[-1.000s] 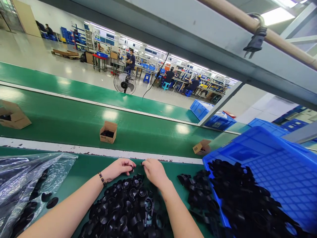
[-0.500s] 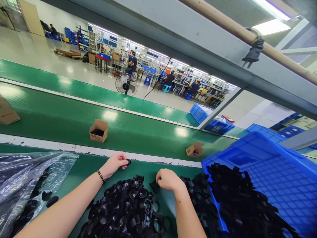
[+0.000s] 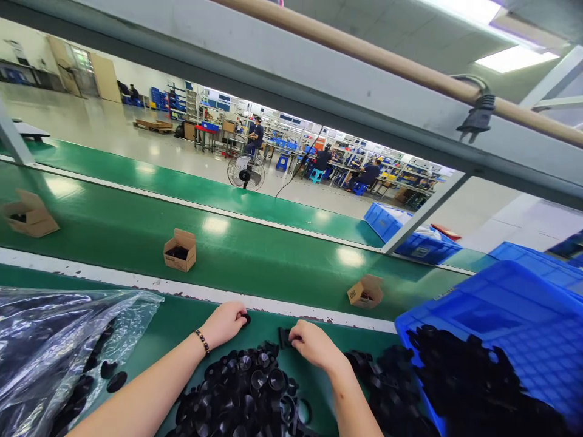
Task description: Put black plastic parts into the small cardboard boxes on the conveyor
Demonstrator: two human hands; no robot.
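Observation:
My left hand is closed in a pinch on a small black round part above the green work surface. To its right, my right hand has its fingers closed on a flat, angular black piece, which sticks out to the left of the fingertips. Below and between both hands lies a heap of black cup-shaped parts, with some open rings at its right side. Another heap of black parts lies to the right of my right forearm.
A blue crate with black parts stands at right. At left lies a clear plastic bag of black parts. Small cardboard boxes sit on the green belt. A metal frame crosses overhead; people sit in the background.
The view has swung left and up, so the scene sits lower and farther right. The angular black piece now shows more clearly beside my right fingers. My left hand still pinches the round part.

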